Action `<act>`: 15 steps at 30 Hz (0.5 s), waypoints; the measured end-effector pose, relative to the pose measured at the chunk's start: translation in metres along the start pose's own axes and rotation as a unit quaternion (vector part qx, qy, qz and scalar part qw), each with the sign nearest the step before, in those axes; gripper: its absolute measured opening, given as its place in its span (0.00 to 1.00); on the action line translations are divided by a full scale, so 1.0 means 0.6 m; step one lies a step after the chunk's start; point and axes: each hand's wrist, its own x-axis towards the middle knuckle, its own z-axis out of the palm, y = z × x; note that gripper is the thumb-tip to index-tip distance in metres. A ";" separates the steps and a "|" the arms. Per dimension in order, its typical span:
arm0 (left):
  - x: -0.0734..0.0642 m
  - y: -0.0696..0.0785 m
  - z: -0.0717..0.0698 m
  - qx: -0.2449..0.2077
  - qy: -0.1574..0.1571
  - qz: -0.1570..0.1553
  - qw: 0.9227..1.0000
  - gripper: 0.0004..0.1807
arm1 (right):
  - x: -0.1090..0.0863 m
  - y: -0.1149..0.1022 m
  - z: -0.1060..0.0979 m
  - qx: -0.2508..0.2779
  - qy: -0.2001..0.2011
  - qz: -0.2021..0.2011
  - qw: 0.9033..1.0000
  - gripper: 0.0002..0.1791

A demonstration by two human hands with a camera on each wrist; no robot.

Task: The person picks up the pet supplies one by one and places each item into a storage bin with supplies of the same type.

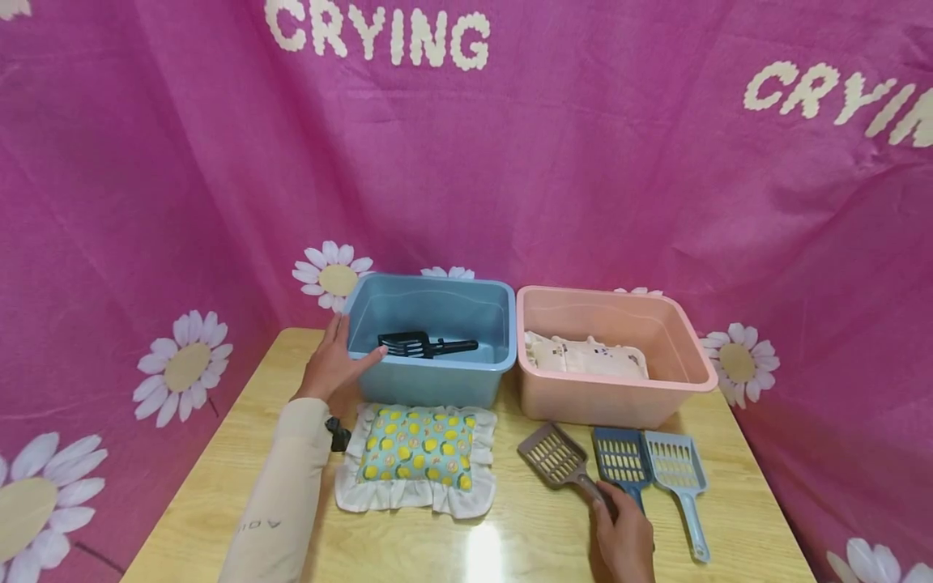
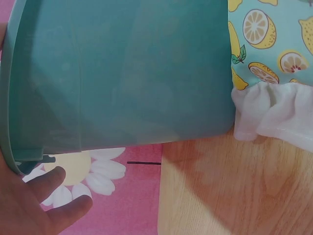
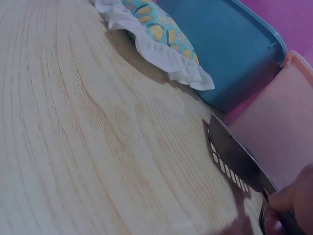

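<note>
My left hand point(image 1: 335, 364) rests on the left front corner of a blue plastic bin point(image 1: 430, 385), its thumb over the front rim and its fingers along the outer left side. In the left wrist view, two extended fingers point(image 2: 68, 213) stand off the bin's wall. My right hand point(image 1: 625, 530) grips the handle of a brown slotted litter scoop point(image 1: 555, 457), low over the table before a pink bin point(image 1: 590, 401). A dark blue litter scoop point(image 1: 622, 457) lies partly under that hand. Beside it lies a light blue-grey litter scoop point(image 1: 678, 465).
Inside the blue bin lies a black slotted scoop point(image 1: 419, 346). A white printed cloth item point(image 1: 586, 358) sits in the pink bin. A lemon-print pillow with white ruffles point(image 1: 419, 449) lies before the blue bin on the wooden table point(image 1: 219, 494). Pink curtains point(image 1: 583, 178) hang behind.
</note>
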 end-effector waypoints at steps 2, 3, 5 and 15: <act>0.000 0.000 0.000 -0.001 0.003 0.004 1.000 0.62 | 0.000 -0.002 -0.001 -0.001 -0.002 0.002 1.000 0.16; 0.000 0.000 -0.001 -0.001 0.003 0.006 1.000 0.61 | 0.001 -0.003 -0.001 -0.002 -0.001 0.004 1.000 0.16; 0.000 0.000 -0.001 -0.003 0.004 0.008 1.000 0.61 | 0.001 -0.005 -0.002 0.000 0.001 0.003 1.000 0.16; -0.005 0.000 -0.002 -0.012 0.002 0.001 1.000 0.62 | -0.002 -0.006 -0.002 0.011 0.042 -0.022 0.999 0.15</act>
